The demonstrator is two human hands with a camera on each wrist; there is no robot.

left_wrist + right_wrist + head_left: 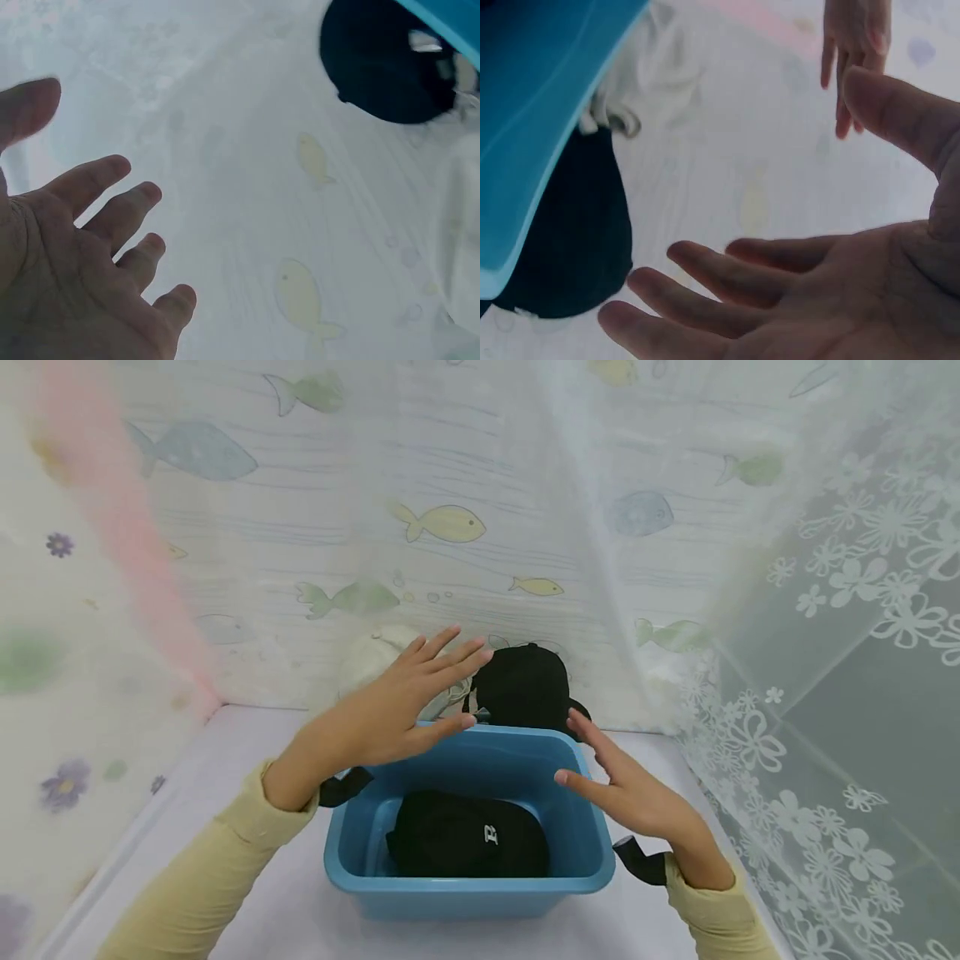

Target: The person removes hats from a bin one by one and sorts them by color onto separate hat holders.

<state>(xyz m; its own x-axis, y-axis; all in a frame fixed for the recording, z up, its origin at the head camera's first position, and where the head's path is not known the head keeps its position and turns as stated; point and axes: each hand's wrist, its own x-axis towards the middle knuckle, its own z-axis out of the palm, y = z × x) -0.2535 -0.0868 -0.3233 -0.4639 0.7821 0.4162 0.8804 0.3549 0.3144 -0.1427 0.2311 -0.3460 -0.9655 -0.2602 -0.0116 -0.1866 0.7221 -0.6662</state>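
Note:
A blue plastic basin (480,906) stands on the white surface, with a black cap (457,835) lying inside it that bears a white letter on its front. Over the basin's far left rim hovers my left hand (401,702), fingers spread and holding nothing. My right hand (633,793) is raised at the basin's right side, its fingers extended and its palm turned inward. Behind the basin sits a second black cap (522,685). To its left is a white cap (375,656), partly hidden by my left hand.
A pale curtain (480,468) printed with fish hangs behind the caps. At the right, a sheer curtain with white flowers (757,735) covers grey tiles. The white covered surface (270,893) extends around the basin.

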